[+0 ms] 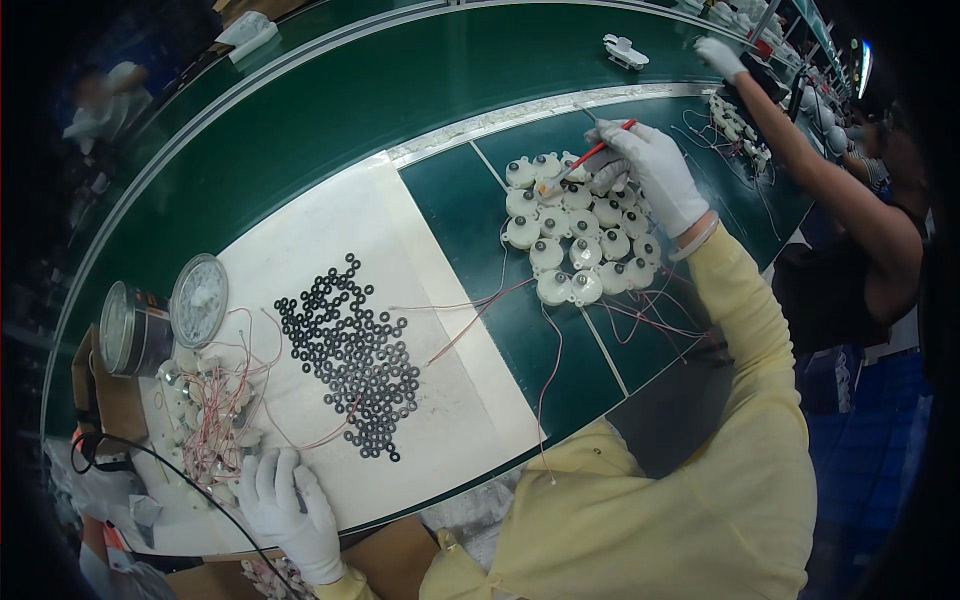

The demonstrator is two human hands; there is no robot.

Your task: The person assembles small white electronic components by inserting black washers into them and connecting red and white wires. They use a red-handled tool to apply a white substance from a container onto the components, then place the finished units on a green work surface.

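Partly, my own right hand hides what it is doing: it is closed around a red-handled brush, and its fingers and wrist cover some of the round white parts grouped on the green stretch of the table. The brush's pale head is over the upper left of that group, but I can't tell whether the bristles touch a part. A thin grey tip pokes out above my fingers, too little of it showing to name. My left hand is loosely open, palm down, beside a tangle of red-and-white wired parts at the near edge; whatever lies under that palm is out of sight. Single pieces in the tangle are hard to pick out, and a black cable crosses in front of it. Loose black rings lie thickly on the white sheet between my hands. Beyond the tangle, an open tin stands next to a round dish of whitish stuff. On my right, a co-worker's bare arm reaches across the far side, and the dark outer rim swallows much of that person.
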